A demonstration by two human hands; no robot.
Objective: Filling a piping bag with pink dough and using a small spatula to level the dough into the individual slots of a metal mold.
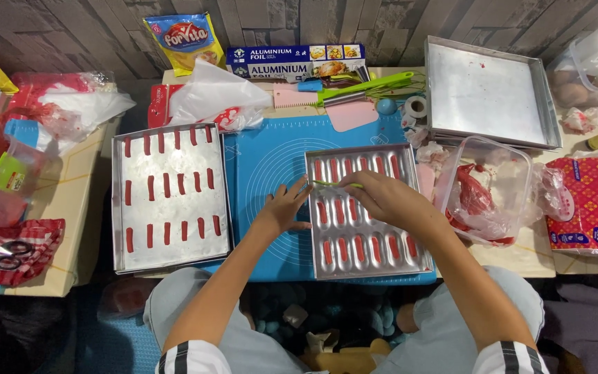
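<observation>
Over the knees, the left hand [286,206] steadies the mould tray [368,211] with fingers spread while the right hand [382,197] pinches a green stick [337,184], apparently tidying red strips [340,211]; next calls for careful strokes.

Right hand [382,197] hides perhaps green stick's [337,184] end.

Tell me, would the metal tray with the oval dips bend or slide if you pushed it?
The moulded metal tray looks like stiff sheet metal, so it probably would not flop. It lies flat on a blue silicone mat, which likely grips it, and the left hand rests at its edge. The red strips in its dips look soft and might smear if jolted.
</observation>
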